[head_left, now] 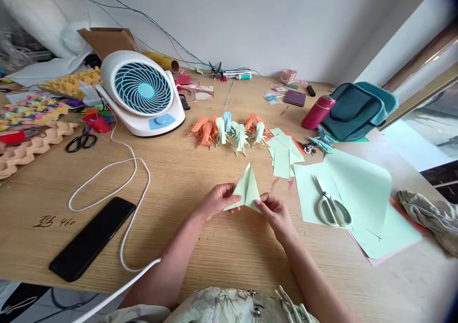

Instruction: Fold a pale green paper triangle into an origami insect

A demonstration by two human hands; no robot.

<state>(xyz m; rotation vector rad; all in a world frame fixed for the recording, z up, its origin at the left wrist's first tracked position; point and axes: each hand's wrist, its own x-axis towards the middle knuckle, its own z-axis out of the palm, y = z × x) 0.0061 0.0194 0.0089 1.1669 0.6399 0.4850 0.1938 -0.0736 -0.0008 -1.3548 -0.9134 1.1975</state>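
Note:
A pale green folded paper, pointed at the top with a crease down its middle, is held just above the wooden table. My left hand pinches its lower left corner, thumb on the near face. At the lower right corner my right hand grips it between thumb and fingers. Behind it stands a row of folded paper figures in orange, pale green and blue. Several cut green paper strips lie right of the figures. White-handled scissors rest on large green sheets to the right.
A white fan stands at the back left. Its side has a white cable, a black phone and black scissors. A pink bottle and teal bag stand back right. A crumpled cloth lies at the right edge.

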